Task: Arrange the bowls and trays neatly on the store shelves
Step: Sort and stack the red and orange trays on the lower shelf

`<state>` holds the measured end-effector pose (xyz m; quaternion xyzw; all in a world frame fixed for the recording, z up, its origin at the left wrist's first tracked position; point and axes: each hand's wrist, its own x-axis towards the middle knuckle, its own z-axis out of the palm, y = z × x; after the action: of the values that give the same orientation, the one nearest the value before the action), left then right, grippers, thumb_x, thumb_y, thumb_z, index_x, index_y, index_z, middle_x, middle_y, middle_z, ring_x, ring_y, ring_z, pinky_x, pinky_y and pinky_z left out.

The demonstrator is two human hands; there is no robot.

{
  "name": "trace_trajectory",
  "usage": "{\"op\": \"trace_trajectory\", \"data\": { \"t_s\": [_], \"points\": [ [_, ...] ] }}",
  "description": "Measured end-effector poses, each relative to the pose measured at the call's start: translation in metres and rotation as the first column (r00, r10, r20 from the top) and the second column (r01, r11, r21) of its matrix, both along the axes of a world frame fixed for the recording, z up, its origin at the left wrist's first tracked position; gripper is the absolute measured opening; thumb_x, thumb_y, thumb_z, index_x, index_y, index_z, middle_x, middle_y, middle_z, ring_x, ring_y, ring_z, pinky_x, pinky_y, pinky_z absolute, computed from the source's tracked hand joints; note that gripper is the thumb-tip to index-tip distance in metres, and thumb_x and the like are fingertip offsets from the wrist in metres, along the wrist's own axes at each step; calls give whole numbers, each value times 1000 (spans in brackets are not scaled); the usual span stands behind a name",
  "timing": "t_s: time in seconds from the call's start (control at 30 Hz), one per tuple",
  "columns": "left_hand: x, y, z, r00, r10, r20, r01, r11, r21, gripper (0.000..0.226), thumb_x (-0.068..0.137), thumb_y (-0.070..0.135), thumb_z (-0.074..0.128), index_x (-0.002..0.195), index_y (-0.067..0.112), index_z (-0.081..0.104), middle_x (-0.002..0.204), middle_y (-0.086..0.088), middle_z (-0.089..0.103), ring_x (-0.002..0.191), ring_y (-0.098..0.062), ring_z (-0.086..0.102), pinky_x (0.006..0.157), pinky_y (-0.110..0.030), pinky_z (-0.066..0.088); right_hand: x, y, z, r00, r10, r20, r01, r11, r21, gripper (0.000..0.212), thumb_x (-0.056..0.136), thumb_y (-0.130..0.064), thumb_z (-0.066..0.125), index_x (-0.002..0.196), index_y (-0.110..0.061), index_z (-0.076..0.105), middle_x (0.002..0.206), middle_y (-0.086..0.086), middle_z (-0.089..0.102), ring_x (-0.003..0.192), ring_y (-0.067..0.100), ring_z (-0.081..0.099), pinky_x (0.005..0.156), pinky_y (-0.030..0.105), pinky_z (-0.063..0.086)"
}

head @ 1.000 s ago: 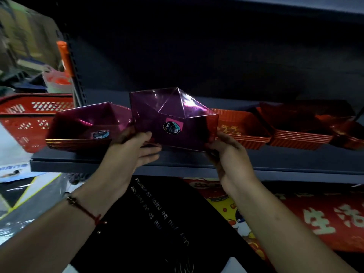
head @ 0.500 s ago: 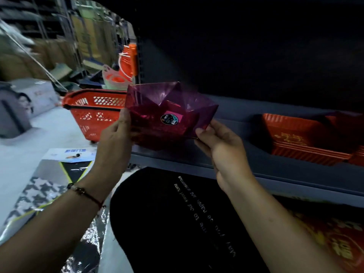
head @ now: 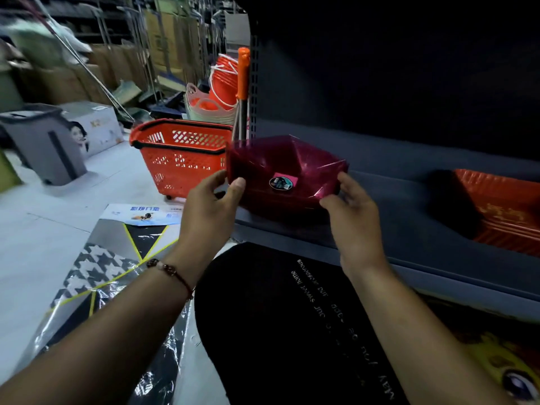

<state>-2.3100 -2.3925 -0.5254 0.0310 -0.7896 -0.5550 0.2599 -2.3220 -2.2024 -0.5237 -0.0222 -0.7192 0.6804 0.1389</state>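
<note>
While both hands hold it, I see the translucent magenta faceted plastic bowl (head: 287,171) at the left end of the grey metal shelf (head: 409,211).
My left hand (head: 209,206) pinches the bowl's left rim with its thumb; my right hand (head: 352,213) curls round its right corner. Whether the bowl's base touches the shelf I cannot tell. Farther right on that shelf sit stacked red plastic trays (head: 502,211); left of it stands a red plastic shopping basket (head: 181,156).
</note>
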Motion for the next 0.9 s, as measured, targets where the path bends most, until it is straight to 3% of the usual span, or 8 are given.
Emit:
{"op": "trace_trajectory", "data": {
  "t_s": [0.07, 0.23, 0.37, 0.43, 0.57, 0.67, 0.77, 0.9],
  "points": [
    [-3, -2, -3, 999, 24, 49, -24, 1000, -5, 36, 93, 30, 62, 128, 20, 60, 104, 19, 61, 106, -5, 59, 90, -22, 43, -1, -1, -4, 999, 25, 30, -24, 999, -28, 52, 81, -24, 60, 132, -33, 54, 131, -10, 55, 116, 1, 54, 101, 26, 41],
    [-6, -8, -10, 994, 55, 92, -43, 990, -133, 43, 93, 42, 57, 133, 24, 58, 124, 8, 65, 117, -9, 58, 100, -36, 46, 4, -2, -9, 999, 45, 12, -45, 998, 31, 51, 85, -28, 56, 136, -34, 50, 135, -12, 54, 122, 2, 50, 106, 28, 37],
    [4, -5, -6, 992, 70, 102, -35, 949, -314, 49, 94, 49, 48, 136, 25, 54, 129, 3, 63, 119, -16, 56, 98, -38, 47, 9, 7, -6, 996, 87, 17, -89, 985, 151, 53, 91, -27, 56, 142, -30, 43, 141, -11, 48, 126, 1, 45, 105, 21, 34],
    [10, 1, -2, 992, 96, 80, -52, 901, -430, 46, 95, 42, 52, 136, 21, 55, 135, 0, 57, 121, -20, 53, 98, -35, 44, 15, 15, -3, 991, 129, 26, -131, 954, 271, 54, 90, -33, 57, 143, -31, 41, 142, -11, 48, 129, 1, 42, 109, 25, 33],
    [24, 24, 13, 999, 52, -3, -43, 798, -601, 48, 91, 39, 50, 133, 16, 58, 139, -8, 53, 121, -29, 53, 97, -45, 46, 36, 42, 8, 988, 153, 37, -145, 796, 587, 46, 92, -30, 56, 137, -30, 49, 130, -12, 54, 124, 2, 45, 99, 20, 34],
    [42, 57, 26, 1000, -24, -19, 6, 759, -651, 50, 86, 37, 52, 130, 15, 60, 136, -11, 56, 121, -32, 54, 99, -46, 45, 56, 74, 16, 989, 106, 105, -148, 620, 771, 56, 93, -32, 56, 145, -22, 38, 146, 0, 42, 137, 13, 35, 110, 22, 27],
    [61, 99, 31, 990, -141, 11, 102, 659, -745, 53, 83, 43, 50, 128, 17, 60, 127, -7, 63, 114, -30, 60, 98, -44, 47, 83, 117, 22, 996, 55, 76, -93, 494, 864, 56, 91, -28, 59, 143, -17, 42, 148, 7, 42, 138, 23, 35, 113, 25, 24],
    [84, 165, 34, 957, -261, 124, 250, 533, -808, 66, 82, 59, 33, 132, 24, 58, 130, 4, 61, 116, -23, 59, 97, -39, 48, 125, 192, 32, 997, -54, 62, -33, 433, 901, 55, 88, -25, 61, 140, -19, 46, 145, 6, 45, 133, 24, 40, 110, 28, 29]
  ]
}}
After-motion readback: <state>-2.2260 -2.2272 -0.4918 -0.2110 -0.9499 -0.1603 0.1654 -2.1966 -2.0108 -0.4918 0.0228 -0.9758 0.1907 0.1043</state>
